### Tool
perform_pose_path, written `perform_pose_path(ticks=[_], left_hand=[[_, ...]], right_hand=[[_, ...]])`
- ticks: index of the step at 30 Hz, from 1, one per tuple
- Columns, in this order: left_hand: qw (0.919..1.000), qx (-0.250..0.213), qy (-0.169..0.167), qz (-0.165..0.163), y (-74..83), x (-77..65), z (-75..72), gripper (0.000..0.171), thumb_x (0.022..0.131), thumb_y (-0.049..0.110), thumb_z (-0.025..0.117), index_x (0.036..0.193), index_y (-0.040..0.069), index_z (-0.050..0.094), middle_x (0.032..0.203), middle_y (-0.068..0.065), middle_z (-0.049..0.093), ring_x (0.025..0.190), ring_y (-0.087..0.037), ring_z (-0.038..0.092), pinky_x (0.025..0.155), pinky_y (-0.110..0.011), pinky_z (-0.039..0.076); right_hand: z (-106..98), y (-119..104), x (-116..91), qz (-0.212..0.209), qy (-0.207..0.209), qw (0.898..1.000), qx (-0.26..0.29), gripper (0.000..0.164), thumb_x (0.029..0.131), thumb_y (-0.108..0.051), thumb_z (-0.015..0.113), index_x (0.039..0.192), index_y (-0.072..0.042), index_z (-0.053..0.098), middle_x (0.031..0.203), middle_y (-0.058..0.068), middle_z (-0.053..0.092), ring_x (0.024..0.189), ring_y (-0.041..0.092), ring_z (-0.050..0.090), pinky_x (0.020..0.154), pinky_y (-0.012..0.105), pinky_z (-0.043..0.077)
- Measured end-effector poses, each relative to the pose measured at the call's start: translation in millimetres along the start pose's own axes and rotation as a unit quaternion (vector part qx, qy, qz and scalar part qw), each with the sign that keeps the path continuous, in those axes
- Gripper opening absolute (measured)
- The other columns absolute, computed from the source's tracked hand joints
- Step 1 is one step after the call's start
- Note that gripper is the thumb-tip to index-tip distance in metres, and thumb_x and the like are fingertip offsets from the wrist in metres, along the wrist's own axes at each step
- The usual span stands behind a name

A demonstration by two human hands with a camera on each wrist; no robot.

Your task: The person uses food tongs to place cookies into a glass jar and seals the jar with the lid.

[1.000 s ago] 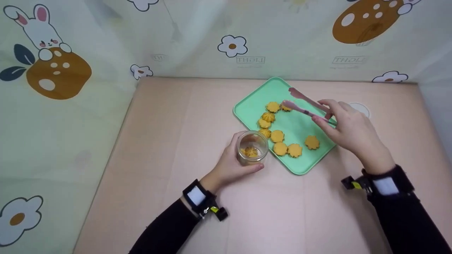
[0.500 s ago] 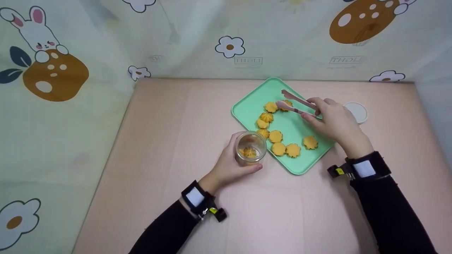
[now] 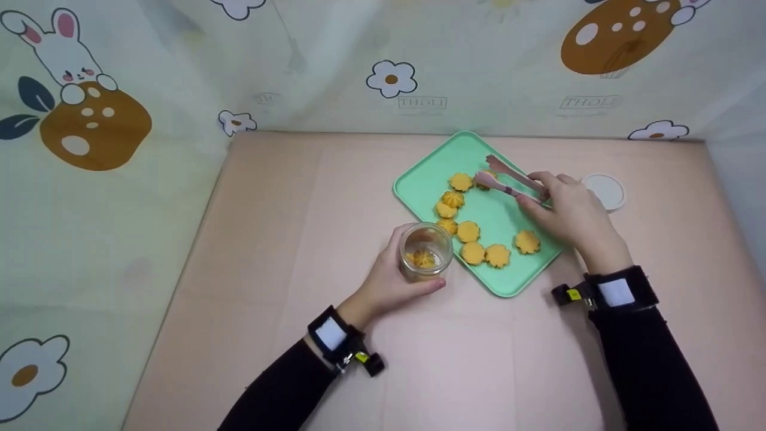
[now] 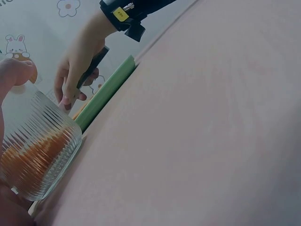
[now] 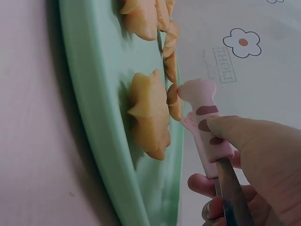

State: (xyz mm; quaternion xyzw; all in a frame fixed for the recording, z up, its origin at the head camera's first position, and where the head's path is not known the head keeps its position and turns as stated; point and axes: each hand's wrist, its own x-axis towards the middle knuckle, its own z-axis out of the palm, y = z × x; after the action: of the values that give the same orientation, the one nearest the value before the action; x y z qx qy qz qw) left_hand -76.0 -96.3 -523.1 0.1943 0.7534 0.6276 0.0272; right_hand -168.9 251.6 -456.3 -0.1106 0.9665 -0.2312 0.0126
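Note:
My left hand (image 3: 383, 278) holds a ribbed clear glass jar (image 3: 426, 276) at the near-left edge of a green tray (image 3: 497, 218). Inside the jar lie flower-shaped golden cookies (image 3: 423, 258); their number is hard to tell. With fingers and thumb, my right hand (image 3: 574, 215) grips pink tongs (image 5: 207, 101) with metal arms, held over the tray. The tong tips are apart, over a cookie (image 3: 489, 179) at the far side that they partly hide. Whether they touch it, I cannot tell. Several more cookies, such as one lying alone (image 3: 527, 242), lie on the tray.
A round white lid (image 3: 604, 191) lies on the pink tabletop (image 3: 287, 239), right of the tray behind my right hand. A patterned curtain (image 3: 311, 72) stands along the back and sides.
My right hand has moved left with the tongs, then slightly back right, and the tong tips have come a little closer together. My left hand and the jar stay in place.

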Motion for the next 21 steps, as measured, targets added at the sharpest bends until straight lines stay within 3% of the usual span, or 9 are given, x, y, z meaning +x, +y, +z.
perform_pose_path(ticks=[10, 15, 21], left_hand=[[1.0, 0.001, -0.001, 0.009, 1.1, -1.0, -0.7, 0.094, 0.079, 0.028, 0.1, 0.155, 0.018, 0.046, 0.148, 0.003, 0.062, 0.14, -0.018, 0.056, 0.122, -0.048, 0.041], [0.9999, 0.007, 0.0, 0.009, 1.0, -0.9, -0.8, 0.096, 0.078, 0.029, 0.1, 0.155, 0.018, 0.045, 0.148, 0.003, 0.062, 0.14, -0.016, 0.055, 0.122, -0.047, 0.041], [0.9999, -0.003, -0.007, 0.007, 0.4, 0.7, -0.4, 0.096, 0.078, 0.029, 0.1, 0.156, 0.019, 0.045, 0.149, 0.0, 0.061, 0.141, -0.018, 0.056, 0.123, -0.049, 0.041]], right_hand=[[3.0, -0.4, -2.2, 0.003, -0.024, 1.0, 0.012, 0.058, 0.107, -0.047, 0.069, 0.146, -0.005, 0.064, 0.115, 0.025, 0.067, 0.099, 0.039, 0.059, 0.083, 0.058, 0.049], [4.1, -0.8, -3.3, 0.006, -0.035, 0.999, 0.027, 0.052, 0.107, -0.043, 0.071, 0.143, -0.006, 0.066, 0.12, 0.026, 0.068, 0.103, 0.04, 0.059, 0.089, 0.061, 0.05], [5.7, -0.8, -5.7, -0.013, -0.02, 0.999, 0.043, 0.042, 0.107, -0.038, 0.072, 0.135, -0.007, 0.071, 0.118, 0.022, 0.071, 0.102, 0.039, 0.06, 0.088, 0.059, 0.048]])
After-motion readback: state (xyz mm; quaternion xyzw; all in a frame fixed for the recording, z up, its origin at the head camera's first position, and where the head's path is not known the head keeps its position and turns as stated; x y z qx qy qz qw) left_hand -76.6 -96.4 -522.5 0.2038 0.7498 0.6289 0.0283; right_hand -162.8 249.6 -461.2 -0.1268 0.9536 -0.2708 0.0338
